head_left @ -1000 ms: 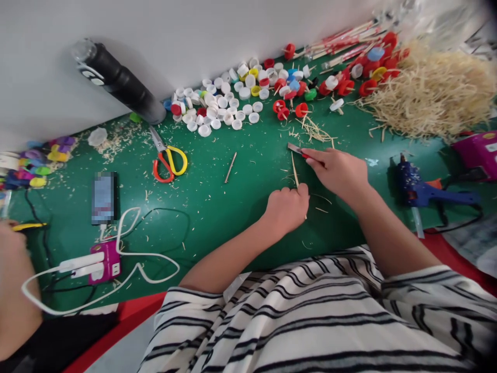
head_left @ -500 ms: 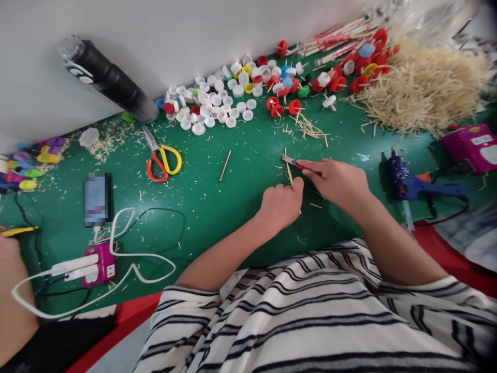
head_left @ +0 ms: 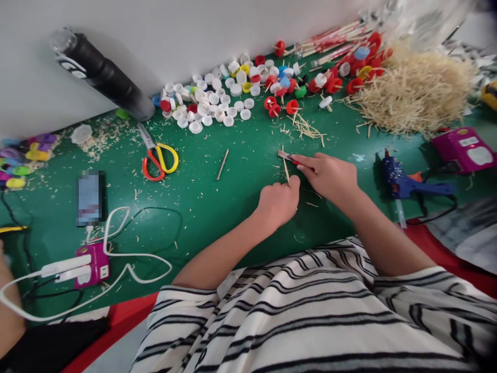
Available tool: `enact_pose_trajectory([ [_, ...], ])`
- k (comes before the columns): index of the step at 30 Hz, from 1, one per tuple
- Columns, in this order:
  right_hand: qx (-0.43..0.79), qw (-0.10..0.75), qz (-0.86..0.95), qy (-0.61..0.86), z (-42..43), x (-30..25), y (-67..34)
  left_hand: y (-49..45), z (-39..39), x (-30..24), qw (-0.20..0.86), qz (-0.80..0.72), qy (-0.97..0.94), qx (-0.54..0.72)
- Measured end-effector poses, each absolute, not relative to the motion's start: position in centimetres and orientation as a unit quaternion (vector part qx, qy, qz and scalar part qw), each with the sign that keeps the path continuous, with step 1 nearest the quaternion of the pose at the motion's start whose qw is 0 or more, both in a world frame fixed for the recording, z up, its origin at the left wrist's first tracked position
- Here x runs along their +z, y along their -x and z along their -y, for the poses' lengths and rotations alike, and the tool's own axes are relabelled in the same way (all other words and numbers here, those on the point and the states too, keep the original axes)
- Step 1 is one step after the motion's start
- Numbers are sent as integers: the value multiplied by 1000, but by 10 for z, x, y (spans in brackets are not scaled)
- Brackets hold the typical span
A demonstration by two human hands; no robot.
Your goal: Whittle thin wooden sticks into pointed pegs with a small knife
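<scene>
My left hand [head_left: 280, 204] is closed around a thin wooden stick [head_left: 286, 170], whose far end points up and away across the green table. A small knife with a red handle [head_left: 285, 155] is gripped in my right hand [head_left: 330, 176], its flat metal blade lying across the stick near the tip. Fine wood shavings [head_left: 311, 204] lie on the table beside both hands. Left of them rests a single nail-like rod [head_left: 222, 165]. Beyond the hands is a small heap of pale slivers [head_left: 306, 128].
Bottle caps [head_left: 213, 98], some pierced by sticks, line the wall beside a pile of wood shavings [head_left: 415, 93]. A blue glue gun [head_left: 404, 178] lies right. Scissors [head_left: 158, 158], a phone [head_left: 89, 198], a corded power block [head_left: 93, 264] and another person's arm [head_left: 10, 295] are left.
The view has shifted slightly, so the table's things sit a little further left. The knife blade remains across the stick, and both hands keep their grip.
</scene>
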State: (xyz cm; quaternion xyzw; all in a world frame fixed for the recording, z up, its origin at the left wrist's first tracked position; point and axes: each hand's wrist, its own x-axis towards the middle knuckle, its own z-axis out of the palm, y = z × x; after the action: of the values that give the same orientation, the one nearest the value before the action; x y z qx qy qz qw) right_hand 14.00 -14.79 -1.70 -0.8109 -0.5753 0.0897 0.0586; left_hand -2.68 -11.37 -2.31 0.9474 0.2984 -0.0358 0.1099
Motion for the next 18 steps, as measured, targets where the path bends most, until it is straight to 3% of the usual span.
enact_pose_trajectory([
  [18,8,61,579,813,166,-34,-126,27,116,-23,107,-289,-951,-31],
])
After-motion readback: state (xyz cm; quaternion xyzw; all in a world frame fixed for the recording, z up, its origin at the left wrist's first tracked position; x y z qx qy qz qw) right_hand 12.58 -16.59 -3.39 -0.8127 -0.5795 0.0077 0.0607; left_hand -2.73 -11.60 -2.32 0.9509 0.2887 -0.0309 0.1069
